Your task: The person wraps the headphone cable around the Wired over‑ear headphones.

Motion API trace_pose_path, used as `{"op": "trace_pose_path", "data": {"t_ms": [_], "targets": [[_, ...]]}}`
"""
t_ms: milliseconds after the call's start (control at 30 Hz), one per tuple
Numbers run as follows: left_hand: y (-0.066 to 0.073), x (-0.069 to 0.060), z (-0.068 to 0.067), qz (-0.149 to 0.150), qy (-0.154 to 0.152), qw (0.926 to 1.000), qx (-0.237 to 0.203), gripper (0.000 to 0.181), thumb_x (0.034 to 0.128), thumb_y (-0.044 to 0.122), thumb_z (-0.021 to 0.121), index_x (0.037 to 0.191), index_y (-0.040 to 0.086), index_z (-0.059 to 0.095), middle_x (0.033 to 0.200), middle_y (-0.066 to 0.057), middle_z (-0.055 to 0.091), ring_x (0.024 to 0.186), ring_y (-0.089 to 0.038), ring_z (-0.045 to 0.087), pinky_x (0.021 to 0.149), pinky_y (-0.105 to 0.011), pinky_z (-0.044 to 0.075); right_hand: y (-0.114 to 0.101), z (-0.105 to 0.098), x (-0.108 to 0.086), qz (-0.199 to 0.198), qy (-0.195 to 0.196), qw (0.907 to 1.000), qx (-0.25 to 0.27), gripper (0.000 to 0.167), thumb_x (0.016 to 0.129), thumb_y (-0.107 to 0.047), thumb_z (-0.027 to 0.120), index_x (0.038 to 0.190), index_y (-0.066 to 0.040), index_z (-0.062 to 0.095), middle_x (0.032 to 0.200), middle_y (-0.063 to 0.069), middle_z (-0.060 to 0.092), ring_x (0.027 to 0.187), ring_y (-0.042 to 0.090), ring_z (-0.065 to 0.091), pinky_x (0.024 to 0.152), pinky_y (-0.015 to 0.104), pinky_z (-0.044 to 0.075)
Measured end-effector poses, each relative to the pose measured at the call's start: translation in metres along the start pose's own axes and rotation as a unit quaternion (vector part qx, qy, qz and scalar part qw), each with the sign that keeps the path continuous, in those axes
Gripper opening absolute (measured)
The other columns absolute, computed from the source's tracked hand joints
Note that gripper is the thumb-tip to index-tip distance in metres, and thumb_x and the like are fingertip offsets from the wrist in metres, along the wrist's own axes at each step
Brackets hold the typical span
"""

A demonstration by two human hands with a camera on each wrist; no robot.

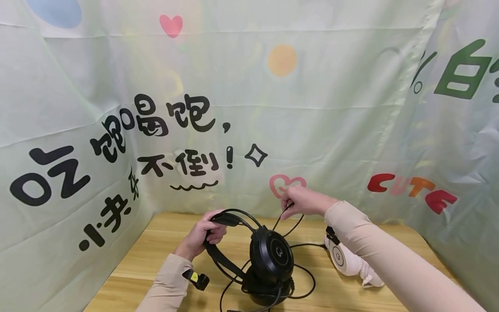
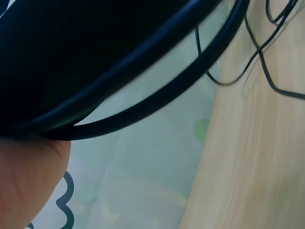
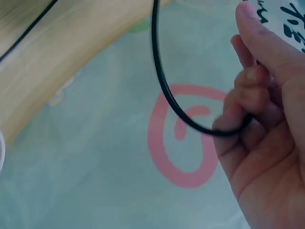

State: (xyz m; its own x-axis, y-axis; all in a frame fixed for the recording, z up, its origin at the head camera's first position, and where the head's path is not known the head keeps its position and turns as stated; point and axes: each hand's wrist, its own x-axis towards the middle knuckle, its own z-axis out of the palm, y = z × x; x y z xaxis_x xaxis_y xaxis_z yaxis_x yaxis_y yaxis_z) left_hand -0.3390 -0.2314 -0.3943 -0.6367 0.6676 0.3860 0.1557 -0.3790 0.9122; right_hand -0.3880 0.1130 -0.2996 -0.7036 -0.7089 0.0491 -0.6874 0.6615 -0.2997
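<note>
Black over-ear headphones [image 1: 271,253] stand tilted on the wooden table, the ear cups toward the right. My left hand [image 1: 202,234] grips their headband at its left side; the left wrist view shows the band [image 2: 157,98] close up above part of the hand [image 2: 31,181]. Raised above the table's back part, my right hand [image 1: 306,201] holds a loop of thin black cable [image 1: 297,226]. In the right wrist view the cable [image 3: 164,86] runs into the curled fingers of that hand [image 3: 267,129]. More cable lies looped around the ear cups.
White headphones [image 1: 345,259] with a white braided cord [image 1: 370,275] lie on the table [image 1: 156,247] at right, partly hidden by my right forearm. Printed cloth [image 1: 331,108] hangs behind the table and at both sides.
</note>
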Motion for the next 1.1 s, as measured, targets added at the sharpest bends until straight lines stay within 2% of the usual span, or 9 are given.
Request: {"op": "trace_pose_path", "data": {"t_ms": [167,267,400,467,533,633,767,867,1100], "targets": [[0.004,-0.005,-0.003,-0.005,-0.006,0.9998,0.016,0.041,0.0924,-0.004,0.042,0.113,0.017,0.070,0.059,-0.001,0.024,0.047,-0.013,0.018,0.043,-0.030,0.013,0.007,-0.007,-0.004,-0.003,-0.003,1.0000,0.004,0.024,0.090,-0.022,0.087,0.075,-0.013,0.071,0.063,-0.010,0.058,0.058,0.001,0.044,0.061,0.019,0.043],[0.007,-0.007,-0.005,-0.006,-0.004,0.9997,0.024,0.042,0.0917,-0.005,0.042,0.113,0.016,0.070,0.059,-0.003,0.023,0.047,-0.015,0.017,0.043,-0.030,0.014,0.009,-0.009,-0.004,0.015,0.023,0.9973,-0.069,0.045,0.087,-0.042,0.088,0.063,-0.020,0.057,0.059,-0.013,0.042,0.056,0.002,0.036,0.054,0.021,0.034],[0.009,-0.008,-0.005,-0.017,0.002,0.9989,0.044,0.039,0.0912,-0.005,0.043,0.110,0.016,0.069,0.059,-0.002,0.022,0.048,-0.015,0.016,0.043,-0.029,0.013,0.007,-0.011,-0.005,0.079,0.060,0.9777,-0.185,0.070,0.075,-0.077,0.081,0.057,-0.026,0.037,0.061,-0.012,0.031,0.058,0.005,0.032,0.050,0.026,0.029],[0.010,-0.008,-0.005,-0.027,0.007,0.9978,0.060,0.038,0.0902,-0.006,0.043,0.107,0.017,0.068,0.059,0.001,0.022,0.048,-0.014,0.017,0.043,-0.029,0.014,0.006,-0.014,-0.006,0.107,0.064,0.9705,-0.207,0.074,0.071,-0.085,0.078,0.056,-0.027,0.034,0.061,-0.012,0.029,0.058,0.006,0.030,0.050,0.028,0.029],[0.012,-0.008,-0.005,-0.033,0.015,0.9960,0.081,0.039,0.0886,-0.007,0.042,0.105,0.017,0.068,0.060,0.002,0.023,0.048,-0.014,0.017,0.044,-0.029,0.014,0.003,-0.019,-0.006,0.125,0.059,0.9715,-0.192,0.075,0.071,-0.083,0.079,0.056,-0.026,0.032,0.060,-0.012,0.026,0.058,0.007,0.027,0.051,0.028,0.027],[0.014,-0.009,-0.004,-0.039,0.034,0.9912,0.122,0.036,0.0867,-0.008,0.043,0.102,0.016,0.066,0.060,0.005,0.027,0.048,-0.014,0.018,0.043,-0.029,0.016,0.000,-0.027,-0.007,0.129,0.053,0.9807,-0.137,0.073,0.075,-0.071,0.086,0.058,-0.026,0.031,0.058,-0.011,0.023,0.058,0.008,0.022,0.053,0.028,0.022],[0.015,-0.008,-0.003,-0.059,0.067,0.9812,0.171,0.023,0.0893,-0.007,0.045,0.099,0.005,0.061,0.059,0.008,0.030,0.047,-0.011,0.019,0.043,-0.026,0.018,-0.003,-0.039,-0.007,0.103,0.047,0.9922,-0.051,0.066,0.080,-0.053,0.091,0.060,-0.025,0.035,0.058,-0.011,0.027,0.057,0.007,0.023,0.056,0.026,0.023],[0.015,-0.007,-0.003,-0.080,0.089,0.9731,0.197,0.015,0.0928,-0.006,0.046,0.099,0.001,0.058,0.059,0.011,0.031,0.047,-0.006,0.022,0.044,-0.020,0.022,-0.005,-0.049,-0.006,0.087,0.039,0.9954,-0.006,0.061,0.084,-0.043,0.091,0.060,-0.023,0.039,0.058,-0.011,0.030,0.057,0.007,0.025,0.057,0.024,0.025],[0.013,-0.003,-0.001,-0.093,0.146,0.9524,0.250,0.026,0.0990,0.001,0.053,0.120,-0.011,0.061,0.063,0.012,0.033,0.048,-0.002,0.026,0.045,-0.017,0.025,-0.018,-0.065,-0.006,0.086,0.053,0.9948,-0.016,0.055,0.089,-0.040,0.088,0.061,-0.022,0.044,0.058,-0.011,0.034,0.057,0.007,0.029,0.057,0.024,0.027]]}}
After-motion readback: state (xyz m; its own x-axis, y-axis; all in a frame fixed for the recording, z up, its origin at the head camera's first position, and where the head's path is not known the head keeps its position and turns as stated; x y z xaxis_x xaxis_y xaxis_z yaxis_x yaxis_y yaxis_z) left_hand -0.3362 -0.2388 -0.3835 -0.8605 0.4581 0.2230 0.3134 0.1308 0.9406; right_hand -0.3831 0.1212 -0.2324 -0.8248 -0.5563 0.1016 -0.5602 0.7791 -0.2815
